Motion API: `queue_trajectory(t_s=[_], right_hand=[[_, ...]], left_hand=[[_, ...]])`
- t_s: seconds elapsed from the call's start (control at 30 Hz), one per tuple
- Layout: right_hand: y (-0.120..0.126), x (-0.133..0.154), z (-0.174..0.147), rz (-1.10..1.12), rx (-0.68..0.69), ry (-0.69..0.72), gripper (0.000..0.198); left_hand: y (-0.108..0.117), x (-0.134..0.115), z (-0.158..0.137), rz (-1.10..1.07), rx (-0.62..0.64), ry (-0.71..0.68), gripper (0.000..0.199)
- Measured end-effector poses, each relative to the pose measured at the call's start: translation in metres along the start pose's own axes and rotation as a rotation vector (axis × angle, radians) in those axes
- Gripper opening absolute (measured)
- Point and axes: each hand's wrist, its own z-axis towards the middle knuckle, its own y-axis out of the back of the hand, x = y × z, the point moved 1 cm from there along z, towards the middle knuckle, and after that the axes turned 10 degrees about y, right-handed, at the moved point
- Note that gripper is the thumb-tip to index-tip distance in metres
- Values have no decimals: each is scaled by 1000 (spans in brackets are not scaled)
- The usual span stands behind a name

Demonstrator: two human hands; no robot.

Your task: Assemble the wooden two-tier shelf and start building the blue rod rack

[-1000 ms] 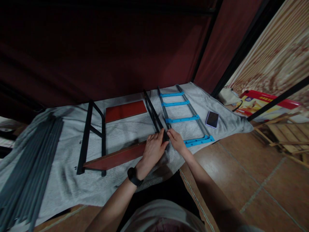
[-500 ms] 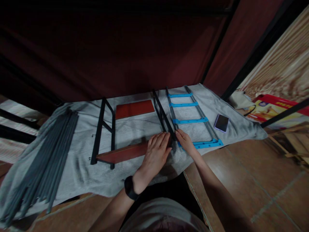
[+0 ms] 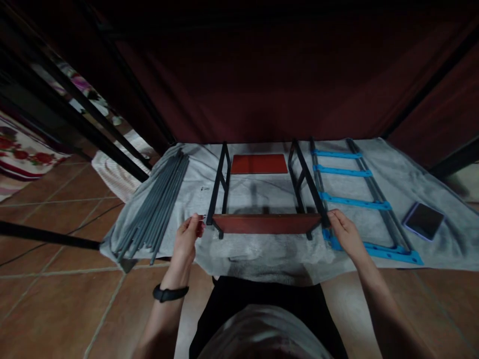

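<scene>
A reddish-brown board [image 3: 267, 224] stands on edge between two black metal side frames, the left one [image 3: 216, 194] and the right one [image 3: 309, 179]. My left hand [image 3: 189, 233] is closed in a pinch on a small metal screw [image 3: 204, 217] beside the near end of the left frame. At the near end of the right frame, my right hand [image 3: 344, 230] has its fingers pinched together against the outer side. What those fingertips hold is hidden. A second reddish board [image 3: 259, 164] lies flat farther back between the frames.
Grey tubes [image 3: 159, 207] lie bundled at the left on a grey cloth [image 3: 239, 254]. A grey rack with blue crossbars [image 3: 355, 202] lies right of the frames, beside a phone [image 3: 424, 221]. Another small screw [image 3: 204, 188] rests on the cloth. A dark red panel [image 3: 277, 89] rises behind.
My left hand has left the board's right end and moved to the left frame's outer side, onto the screw. My right hand stays by the right frame. The view has turned left.
</scene>
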Motion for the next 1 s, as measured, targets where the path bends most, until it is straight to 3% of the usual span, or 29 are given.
queue_trajectory(t_s=[0.17,0.3,0.53,0.8,1.0], right_hand=[[-1,1,-1,-19,-10,-39,44],[-4,1,0,42,-31,-58,48],[-9,1,7,172,-43,-145,51],[-5,7,1,58,-81,-48,44],[-8,8,4,148,-92,-128,52]], left_hand=[[-17,1,0,-165,75,-3,49],[-17,4,5,-249,97,-29,46],[-14,12,7,-227,132,-163,33],[-16,10,9,-263,135,-43,43],[-12,16,14,-170,131,-195,32]])
